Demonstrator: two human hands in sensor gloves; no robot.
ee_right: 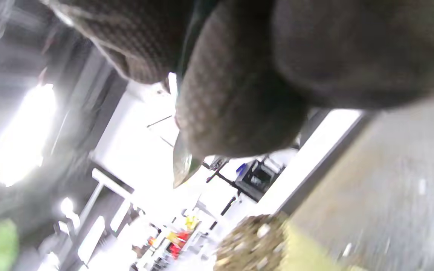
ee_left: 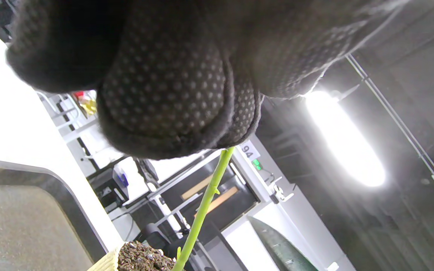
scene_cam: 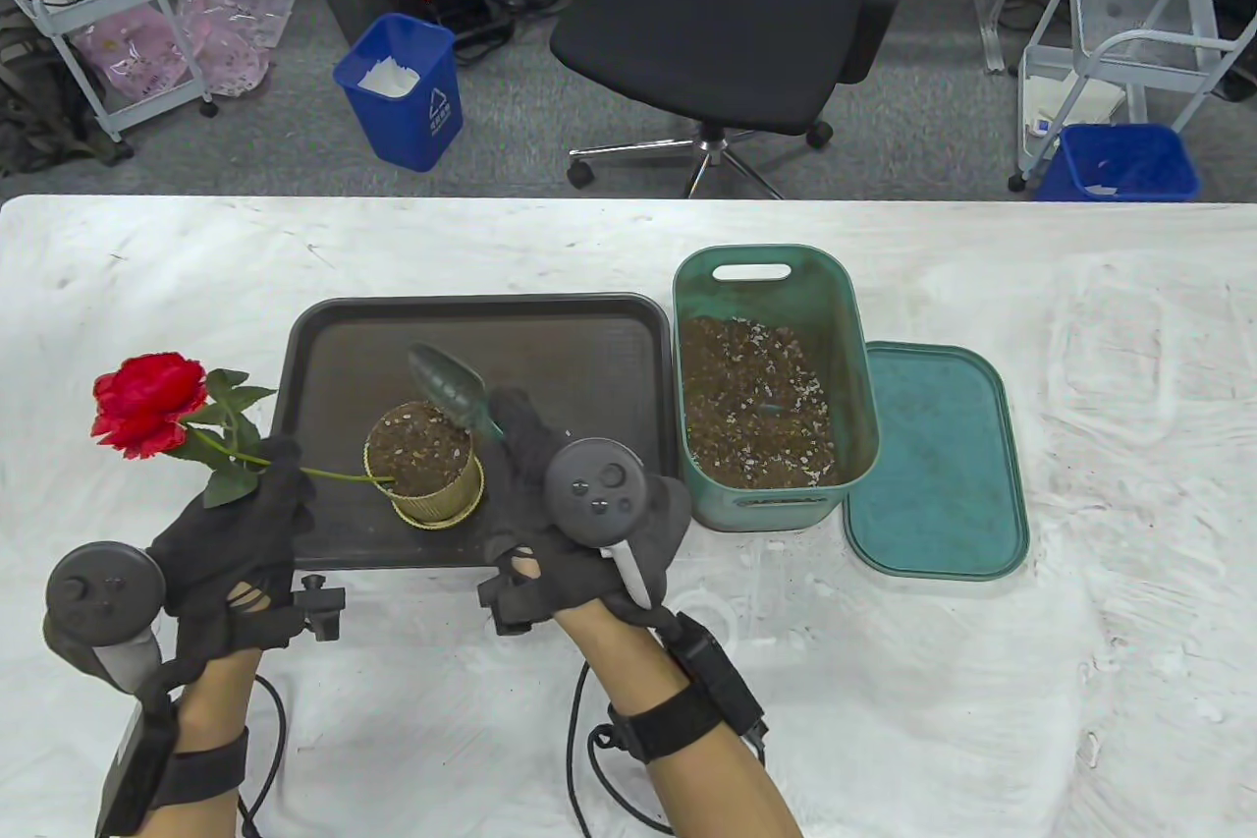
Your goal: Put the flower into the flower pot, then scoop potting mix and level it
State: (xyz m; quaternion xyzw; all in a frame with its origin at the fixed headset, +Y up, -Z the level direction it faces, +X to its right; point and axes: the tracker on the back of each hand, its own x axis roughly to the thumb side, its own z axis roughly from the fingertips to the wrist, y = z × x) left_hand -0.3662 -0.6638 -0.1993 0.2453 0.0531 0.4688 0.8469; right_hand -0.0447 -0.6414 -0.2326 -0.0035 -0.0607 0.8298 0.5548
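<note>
- Left hand pinches the red fabric rose by its stem, keeping it leaning while the end stays in the soil-filled gold flower pot.
- Right hand grips the green plastic scoop above the pot, probably for leveling.

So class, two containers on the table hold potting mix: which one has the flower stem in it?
The small yellow flower pot on the dark tray. The big green tub beside the tray holds only mix.

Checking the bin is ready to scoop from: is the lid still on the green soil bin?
No, the lid lies flat on the table beside the open bin.
</note>
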